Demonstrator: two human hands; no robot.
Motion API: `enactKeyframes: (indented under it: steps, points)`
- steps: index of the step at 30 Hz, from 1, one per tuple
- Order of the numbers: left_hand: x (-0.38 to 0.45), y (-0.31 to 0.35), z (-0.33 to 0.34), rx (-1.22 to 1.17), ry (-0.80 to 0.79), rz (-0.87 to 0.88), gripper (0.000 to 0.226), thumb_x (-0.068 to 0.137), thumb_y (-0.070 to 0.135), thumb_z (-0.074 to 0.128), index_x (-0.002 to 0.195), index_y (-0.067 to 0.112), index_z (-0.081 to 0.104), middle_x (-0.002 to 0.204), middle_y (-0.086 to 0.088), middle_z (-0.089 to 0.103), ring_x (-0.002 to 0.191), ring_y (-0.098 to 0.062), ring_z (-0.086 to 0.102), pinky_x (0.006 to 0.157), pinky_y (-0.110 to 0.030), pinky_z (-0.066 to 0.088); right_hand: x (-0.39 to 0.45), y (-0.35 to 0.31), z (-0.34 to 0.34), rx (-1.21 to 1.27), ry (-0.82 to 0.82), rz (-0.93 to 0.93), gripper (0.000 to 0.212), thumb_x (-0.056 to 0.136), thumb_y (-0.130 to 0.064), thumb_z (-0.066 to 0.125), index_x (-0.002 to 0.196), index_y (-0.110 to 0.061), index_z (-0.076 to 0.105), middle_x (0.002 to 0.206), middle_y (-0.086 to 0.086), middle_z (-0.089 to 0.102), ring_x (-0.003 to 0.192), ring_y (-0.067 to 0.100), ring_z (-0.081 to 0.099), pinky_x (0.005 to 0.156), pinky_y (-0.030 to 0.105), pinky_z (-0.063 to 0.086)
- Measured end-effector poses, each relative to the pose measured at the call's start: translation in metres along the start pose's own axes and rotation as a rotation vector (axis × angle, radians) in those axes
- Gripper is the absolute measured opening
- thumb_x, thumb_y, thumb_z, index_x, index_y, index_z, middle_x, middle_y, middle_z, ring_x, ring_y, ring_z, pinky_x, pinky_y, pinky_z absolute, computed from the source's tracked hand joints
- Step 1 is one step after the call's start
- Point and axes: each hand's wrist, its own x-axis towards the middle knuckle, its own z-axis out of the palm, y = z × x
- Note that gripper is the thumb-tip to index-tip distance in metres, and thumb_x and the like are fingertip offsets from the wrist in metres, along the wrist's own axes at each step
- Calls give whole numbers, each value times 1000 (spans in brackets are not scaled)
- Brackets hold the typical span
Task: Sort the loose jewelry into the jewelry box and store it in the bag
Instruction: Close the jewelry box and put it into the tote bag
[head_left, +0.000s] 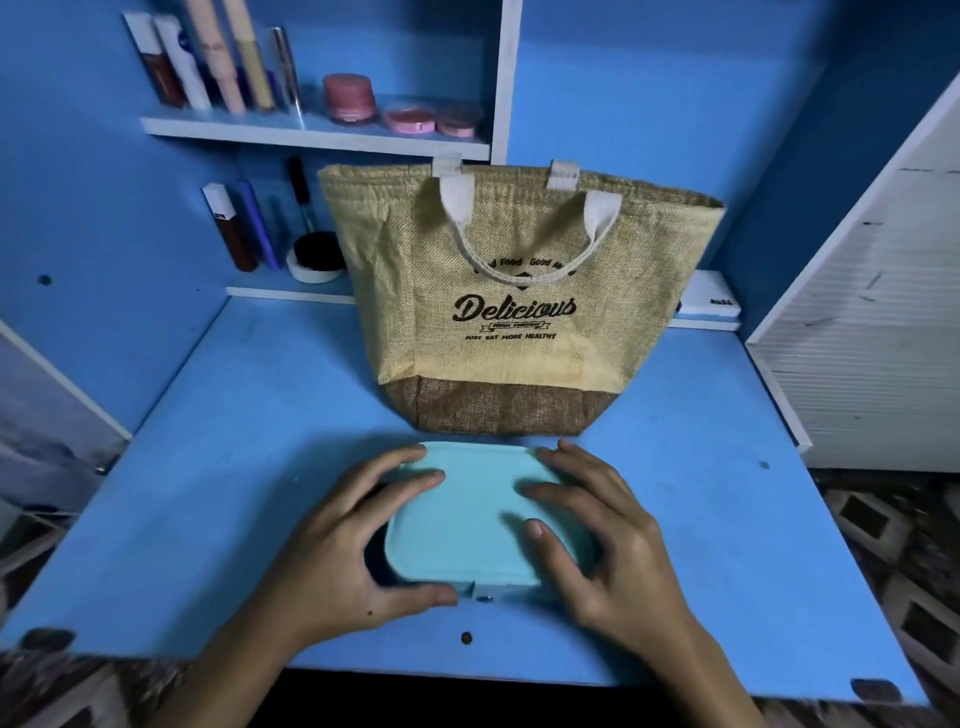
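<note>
A light teal jewelry box (475, 514) lies closed on the blue desk, near the front edge, with a small snap tab on its near side. My left hand (343, 551) wraps its left side, thumb at the front edge and fingers over the far left corner. My right hand (608, 545) holds the right side, thumb and fingers lying on the lid. Behind the box stands a tan jute bag (519, 312) with white handles and "Delicious" printed on it. No loose jewelry shows.
The blue desk (208, 493) has a white panel (857, 338) at its right. Shelves behind hold cosmetic tubes (208, 62), pink jars (348, 98) and a small white dish (314, 260). A white box (709, 301) sits behind the bag.
</note>
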Motion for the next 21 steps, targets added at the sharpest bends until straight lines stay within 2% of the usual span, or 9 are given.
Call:
enactKeyframes:
  steps: [4, 7, 9, 12, 16, 19, 21]
  points:
    - [8, -1, -5, 9, -17, -9, 83, 66, 77, 71, 132, 28, 59, 146, 15, 43, 132, -4, 46, 109, -22, 37, 6, -1, -1, -23, -1, 8, 31, 97, -37, 56, 108, -15, 75, 127, -3, 64, 131, 15, 53, 107, 30, 43]
    - [17, -1, -9, -5, -25, -25, 79, 68, 76, 70, 130, 28, 60, 142, 15, 46, 130, -2, 48, 107, -22, 38, 15, -5, -5, -74, 5, -39, 31, 100, -35, 53, 102, -14, 76, 116, -3, 69, 123, 14, 59, 98, 35, 51]
    - [24, 1, -12, -45, -30, -65, 76, 71, 76, 66, 130, 29, 61, 139, 19, 47, 129, -1, 48, 107, -20, 37, 22, -10, -7, -128, -2, -102, 34, 99, -42, 55, 102, -15, 76, 112, -4, 71, 117, 14, 63, 90, 35, 54]
    - [39, 4, -16, -113, -36, -139, 70, 75, 79, 56, 126, 32, 63, 130, 23, 51, 124, -1, 51, 103, -20, 39, 33, -18, -8, -232, -36, -196, 50, 87, -61, 67, 108, -17, 75, 111, -4, 71, 108, 15, 67, 87, 33, 55]
    - [56, 5, -18, -193, -23, -223, 62, 75, 79, 53, 117, 36, 64, 118, 25, 56, 113, 0, 56, 91, -21, 45, 47, -19, -12, -332, -94, -192, 74, 71, -77, 70, 119, -22, 70, 115, -9, 68, 100, 16, 65, 79, 30, 53]
    - [63, 5, -16, -209, -9, -277, 57, 74, 75, 52, 111, 35, 67, 112, 22, 60, 106, 1, 58, 85, -22, 47, 56, -13, -13, -363, -118, -193, 70, 71, -70, 74, 124, -24, 67, 114, -10, 65, 96, 17, 61, 73, 30, 52]
    - [66, 5, -16, -235, 5, -303, 56, 72, 75, 51, 107, 34, 68, 108, 21, 61, 101, 1, 58, 75, -18, 46, 60, -11, -12, -363, -116, -199, 65, 71, -63, 77, 122, -24, 67, 111, -10, 65, 96, 17, 62, 69, 31, 54]
